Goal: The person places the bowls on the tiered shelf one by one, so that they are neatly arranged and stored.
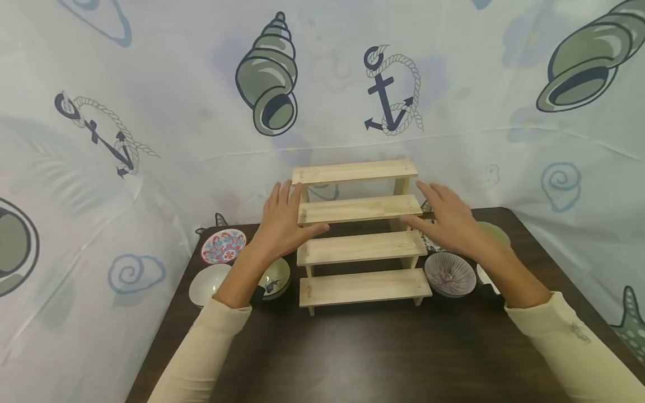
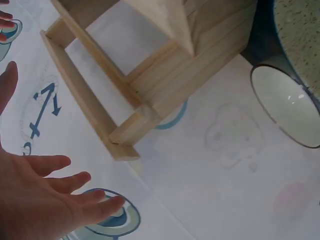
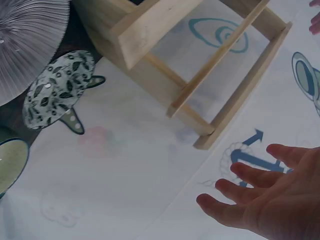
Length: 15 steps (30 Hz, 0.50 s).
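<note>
A four-tier wooden step rack (image 1: 361,247) stands at the back middle of the dark table. My left hand (image 1: 282,224) is raised at the rack's left side, thumb spread away from straight fingers. On the other side my right hand (image 1: 450,219) is held up likewise, palm facing the rack. The left wrist view shows the left hand (image 2: 50,200) apart from the rack's wooden frame (image 2: 85,95), with nothing in it. Nothing is in the right hand (image 3: 280,197) either, its fingers spread below the rack end (image 3: 205,140) in the right wrist view.
Left of the rack are a red-and-blue patterned plate (image 1: 223,246), a white bowl (image 1: 208,284) and a bowl with a dark motif (image 1: 276,278). To its right are a purple ribbed bowl (image 1: 450,274), a leaf-patterned dish (image 3: 60,90) and a green bowl (image 1: 498,231). Printed cloth (image 1: 332,84) hangs behind.
</note>
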Each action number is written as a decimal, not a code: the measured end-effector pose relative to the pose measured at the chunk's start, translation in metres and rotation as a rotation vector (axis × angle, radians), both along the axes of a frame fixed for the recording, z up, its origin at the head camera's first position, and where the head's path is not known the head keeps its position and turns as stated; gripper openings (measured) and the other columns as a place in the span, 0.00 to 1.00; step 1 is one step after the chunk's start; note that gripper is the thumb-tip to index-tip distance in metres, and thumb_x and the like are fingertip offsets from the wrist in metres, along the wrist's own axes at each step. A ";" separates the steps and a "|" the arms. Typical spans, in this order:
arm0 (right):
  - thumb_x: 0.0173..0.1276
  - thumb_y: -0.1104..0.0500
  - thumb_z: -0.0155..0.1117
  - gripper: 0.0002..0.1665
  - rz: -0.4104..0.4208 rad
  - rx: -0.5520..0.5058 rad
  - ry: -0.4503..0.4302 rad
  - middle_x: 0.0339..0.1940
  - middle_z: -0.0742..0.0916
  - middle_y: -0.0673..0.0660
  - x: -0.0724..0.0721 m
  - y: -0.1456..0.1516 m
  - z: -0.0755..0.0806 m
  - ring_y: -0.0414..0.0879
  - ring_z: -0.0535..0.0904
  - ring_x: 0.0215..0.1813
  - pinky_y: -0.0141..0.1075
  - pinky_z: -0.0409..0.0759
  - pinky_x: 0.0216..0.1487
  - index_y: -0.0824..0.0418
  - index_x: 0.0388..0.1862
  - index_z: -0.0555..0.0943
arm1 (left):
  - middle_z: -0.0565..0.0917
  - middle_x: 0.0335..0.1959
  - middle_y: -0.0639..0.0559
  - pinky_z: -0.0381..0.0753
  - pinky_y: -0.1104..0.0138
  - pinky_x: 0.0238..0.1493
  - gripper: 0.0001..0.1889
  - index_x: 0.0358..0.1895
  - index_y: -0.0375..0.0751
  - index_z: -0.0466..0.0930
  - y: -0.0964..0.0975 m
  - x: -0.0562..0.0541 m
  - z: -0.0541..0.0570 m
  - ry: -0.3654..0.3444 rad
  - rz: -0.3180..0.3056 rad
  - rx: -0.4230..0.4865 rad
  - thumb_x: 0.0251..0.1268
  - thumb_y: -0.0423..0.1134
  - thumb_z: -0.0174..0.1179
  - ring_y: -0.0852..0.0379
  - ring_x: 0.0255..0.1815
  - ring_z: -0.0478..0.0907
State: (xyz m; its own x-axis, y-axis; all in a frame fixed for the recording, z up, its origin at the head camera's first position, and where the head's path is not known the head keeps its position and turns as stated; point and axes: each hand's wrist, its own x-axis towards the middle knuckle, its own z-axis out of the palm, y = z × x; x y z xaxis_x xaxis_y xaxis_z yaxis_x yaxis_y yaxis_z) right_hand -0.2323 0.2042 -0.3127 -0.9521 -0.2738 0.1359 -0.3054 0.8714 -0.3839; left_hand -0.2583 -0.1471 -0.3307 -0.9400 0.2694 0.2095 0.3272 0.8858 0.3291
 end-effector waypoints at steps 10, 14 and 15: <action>0.73 0.30 0.59 0.60 -0.032 0.023 -0.018 0.83 0.58 0.75 0.008 0.022 -0.015 0.73 0.51 0.82 0.75 0.55 0.73 0.58 0.87 0.45 | 0.51 0.84 0.36 0.55 0.41 0.82 0.53 0.83 0.36 0.51 -0.006 -0.010 -0.017 0.011 -0.023 0.082 0.66 0.62 0.67 0.37 0.86 0.46; 0.72 0.29 0.59 0.60 -0.038 0.041 -0.017 0.82 0.58 0.74 0.011 0.029 -0.020 0.73 0.52 0.82 0.74 0.60 0.72 0.58 0.87 0.44 | 0.52 0.84 0.36 0.58 0.41 0.80 0.52 0.83 0.34 0.51 -0.007 -0.014 -0.024 0.005 -0.022 0.106 0.67 0.60 0.67 0.37 0.85 0.49; 0.72 0.29 0.59 0.60 -0.037 0.040 -0.018 0.82 0.58 0.74 0.012 0.030 -0.022 0.73 0.52 0.82 0.74 0.60 0.72 0.58 0.87 0.44 | 0.52 0.84 0.36 0.59 0.41 0.80 0.52 0.83 0.34 0.51 -0.007 -0.016 -0.026 0.000 -0.021 0.108 0.68 0.60 0.66 0.37 0.85 0.50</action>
